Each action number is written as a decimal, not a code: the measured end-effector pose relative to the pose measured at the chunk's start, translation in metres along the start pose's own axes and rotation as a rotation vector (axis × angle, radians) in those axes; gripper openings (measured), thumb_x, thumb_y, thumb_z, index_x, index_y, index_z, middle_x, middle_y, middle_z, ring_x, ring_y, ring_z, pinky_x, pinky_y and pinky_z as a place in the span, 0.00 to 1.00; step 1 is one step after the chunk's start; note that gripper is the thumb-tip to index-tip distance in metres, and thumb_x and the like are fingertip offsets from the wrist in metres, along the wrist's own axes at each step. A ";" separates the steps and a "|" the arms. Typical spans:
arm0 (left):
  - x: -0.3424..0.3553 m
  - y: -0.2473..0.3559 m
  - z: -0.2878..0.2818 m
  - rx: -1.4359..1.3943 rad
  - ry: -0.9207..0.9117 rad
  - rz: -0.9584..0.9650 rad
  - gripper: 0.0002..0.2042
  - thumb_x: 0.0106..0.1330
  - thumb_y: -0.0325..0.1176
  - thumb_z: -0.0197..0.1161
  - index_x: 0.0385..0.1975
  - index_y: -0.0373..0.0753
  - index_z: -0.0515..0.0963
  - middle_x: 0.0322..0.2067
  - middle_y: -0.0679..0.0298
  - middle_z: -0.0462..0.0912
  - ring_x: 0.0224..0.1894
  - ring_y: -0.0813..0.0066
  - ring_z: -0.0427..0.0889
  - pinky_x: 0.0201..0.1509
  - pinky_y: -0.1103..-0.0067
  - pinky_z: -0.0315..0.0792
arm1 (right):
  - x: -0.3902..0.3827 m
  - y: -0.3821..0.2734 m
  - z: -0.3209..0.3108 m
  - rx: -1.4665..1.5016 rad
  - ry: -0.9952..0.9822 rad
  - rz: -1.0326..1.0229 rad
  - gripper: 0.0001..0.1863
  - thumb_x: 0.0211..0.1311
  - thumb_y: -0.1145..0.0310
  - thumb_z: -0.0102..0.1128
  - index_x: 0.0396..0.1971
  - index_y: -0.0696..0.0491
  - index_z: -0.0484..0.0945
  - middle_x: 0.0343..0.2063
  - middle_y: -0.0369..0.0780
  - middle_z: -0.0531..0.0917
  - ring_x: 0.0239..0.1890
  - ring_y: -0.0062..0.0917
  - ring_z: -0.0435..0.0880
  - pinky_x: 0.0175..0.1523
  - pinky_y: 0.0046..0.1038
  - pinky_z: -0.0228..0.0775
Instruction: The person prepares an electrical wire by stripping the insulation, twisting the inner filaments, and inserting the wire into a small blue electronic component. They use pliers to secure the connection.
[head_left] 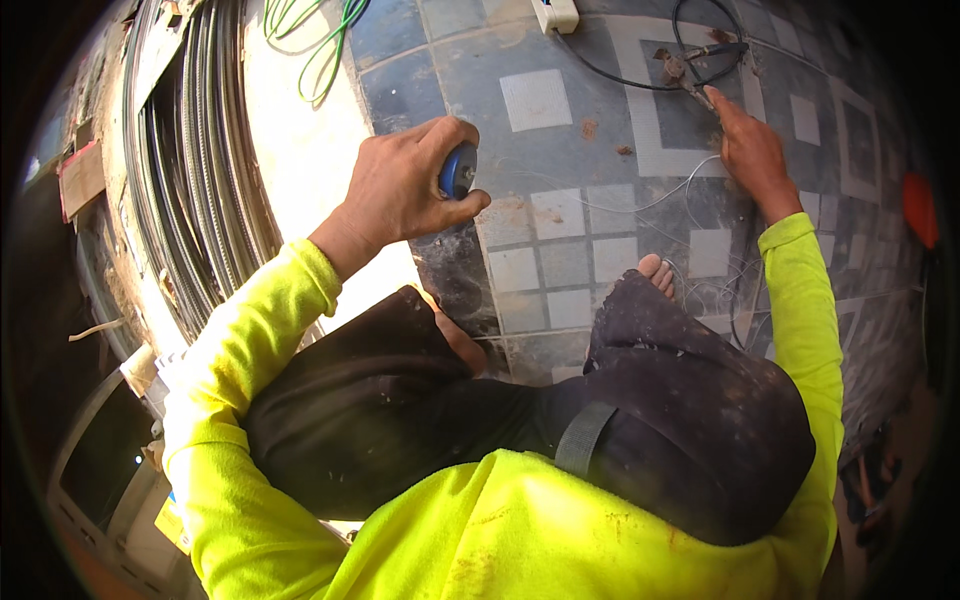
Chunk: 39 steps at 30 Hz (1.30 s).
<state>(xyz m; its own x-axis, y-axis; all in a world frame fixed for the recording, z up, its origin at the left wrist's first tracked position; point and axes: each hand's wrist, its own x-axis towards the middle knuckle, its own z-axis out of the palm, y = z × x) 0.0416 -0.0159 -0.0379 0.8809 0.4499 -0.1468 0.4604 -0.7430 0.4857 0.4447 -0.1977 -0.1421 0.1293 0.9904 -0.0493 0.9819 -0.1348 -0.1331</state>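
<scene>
My left hand is closed around a small round blue thing, which looks like a roll of tape with a dark middle. It is held above the tiled floor, thumb below and fingers over the top. Farther off to the right, my right hand reaches down to the floor. Its fingers are round one end of a worn, pliers-like tool with a dark handle and a brownish head. The palm side of this hand is hidden. A black cable loops beside the tool.
The cable leads to a white socket box. Thin pale wire trails over the patterned tiles toward my foot. Green wire lies at the top left, near a bundle of long ribbed conduits. An orange-red object sits far right.
</scene>
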 end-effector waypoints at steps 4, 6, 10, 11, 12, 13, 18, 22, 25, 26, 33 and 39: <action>-0.003 0.002 -0.007 0.101 0.048 0.080 0.24 0.49 0.41 0.78 0.44 0.44 0.74 0.34 0.62 0.84 0.33 0.64 0.87 0.35 0.73 0.81 | -0.003 0.017 0.028 -0.011 0.007 0.009 0.27 0.60 0.79 0.52 0.62 0.51 0.72 0.48 0.45 0.84 0.47 0.45 0.83 0.51 0.44 0.76; -0.004 0.000 -0.006 0.141 0.067 0.108 0.24 0.49 0.40 0.78 0.44 0.44 0.74 0.34 0.63 0.83 0.33 0.65 0.87 0.35 0.73 0.80 | -0.002 0.029 0.037 -0.046 0.049 -0.057 0.26 0.60 0.78 0.54 0.61 0.52 0.72 0.47 0.45 0.84 0.49 0.45 0.82 0.52 0.42 0.76; -0.003 -0.002 -0.007 0.176 0.110 0.166 0.24 0.50 0.39 0.77 0.44 0.46 0.72 0.33 0.65 0.81 0.34 0.66 0.86 0.36 0.72 0.80 | -0.008 0.012 0.025 -0.077 0.076 -0.017 0.24 0.60 0.76 0.59 0.58 0.54 0.75 0.50 0.46 0.81 0.52 0.43 0.80 0.57 0.40 0.73; -0.001 -0.001 -0.006 0.166 0.128 0.193 0.24 0.50 0.39 0.77 0.44 0.46 0.71 0.32 0.65 0.80 0.34 0.66 0.86 0.35 0.72 0.80 | -0.004 -0.011 0.012 0.021 0.159 -0.047 0.23 0.61 0.72 0.62 0.58 0.54 0.76 0.51 0.45 0.82 0.52 0.39 0.81 0.57 0.38 0.73; -0.001 0.000 -0.003 0.135 0.122 0.169 0.24 0.50 0.39 0.77 0.44 0.46 0.71 0.32 0.65 0.81 0.34 0.65 0.86 0.36 0.71 0.80 | 0.000 -0.050 -0.004 0.445 0.065 -0.002 0.23 0.63 0.69 0.62 0.59 0.54 0.75 0.54 0.44 0.80 0.55 0.37 0.79 0.59 0.37 0.71; -0.003 0.001 -0.001 0.115 0.116 0.140 0.24 0.50 0.39 0.77 0.44 0.46 0.71 0.33 0.65 0.81 0.34 0.65 0.86 0.36 0.71 0.80 | 0.010 -0.097 -0.016 0.876 -0.024 0.038 0.23 0.66 0.66 0.62 0.60 0.55 0.75 0.58 0.44 0.78 0.58 0.35 0.78 0.62 0.37 0.69; 0.006 0.006 0.003 -0.075 0.065 0.082 0.23 0.55 0.38 0.74 0.47 0.43 0.71 0.36 0.61 0.82 0.36 0.60 0.86 0.38 0.70 0.81 | 0.006 -0.220 -0.030 1.373 -0.223 -0.183 0.20 0.75 0.57 0.53 0.54 0.58 0.76 0.44 0.46 0.83 0.47 0.31 0.81 0.53 0.32 0.72; 0.002 -0.012 0.020 -0.281 0.004 0.048 0.18 0.62 0.36 0.68 0.48 0.37 0.73 0.42 0.54 0.82 0.38 0.59 0.86 0.41 0.70 0.81 | 0.012 -0.194 -0.076 1.202 -0.491 -0.109 0.15 0.74 0.62 0.52 0.38 0.60 0.79 0.27 0.42 0.80 0.28 0.27 0.75 0.38 0.33 0.70; -0.005 -0.028 0.039 -0.362 -0.097 -0.007 0.12 0.68 0.35 0.61 0.46 0.36 0.75 0.42 0.52 0.80 0.40 0.57 0.85 0.45 0.66 0.80 | 0.008 -0.175 -0.113 1.072 -0.510 -0.128 0.14 0.73 0.65 0.53 0.33 0.60 0.79 0.23 0.42 0.78 0.24 0.26 0.74 0.35 0.31 0.69; -0.003 -0.038 0.049 -0.331 -0.126 0.035 0.11 0.69 0.34 0.61 0.46 0.35 0.76 0.42 0.53 0.80 0.40 0.56 0.85 0.46 0.66 0.79 | 0.007 -0.171 -0.129 1.027 -0.516 -0.123 0.13 0.72 0.66 0.53 0.33 0.60 0.79 0.23 0.43 0.78 0.24 0.26 0.75 0.35 0.30 0.69; 0.007 -0.064 0.087 -0.370 -0.202 0.126 0.07 0.70 0.28 0.60 0.39 0.31 0.79 0.45 0.53 0.80 0.43 0.52 0.84 0.48 0.65 0.79 | -0.009 -0.158 -0.245 0.964 -0.208 0.015 0.11 0.62 0.66 0.56 0.27 0.58 0.80 0.21 0.38 0.80 0.22 0.19 0.73 0.29 0.24 0.61; 0.016 -0.062 0.091 -0.120 -0.103 0.307 0.06 0.67 0.29 0.61 0.36 0.34 0.82 0.50 0.55 0.81 0.56 0.57 0.79 0.59 0.64 0.74 | -0.030 -0.155 -0.334 0.860 -0.160 0.017 0.07 0.45 0.67 0.59 0.19 0.55 0.79 0.14 0.36 0.79 0.14 0.21 0.71 0.25 0.25 0.59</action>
<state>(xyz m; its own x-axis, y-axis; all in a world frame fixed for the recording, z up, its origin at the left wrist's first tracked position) 0.0373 -0.0080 -0.1485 0.9857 0.1572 -0.0612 0.1611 -0.7696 0.6178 0.3345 -0.1961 0.2111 0.0592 0.9804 -0.1878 0.5269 -0.1905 -0.8283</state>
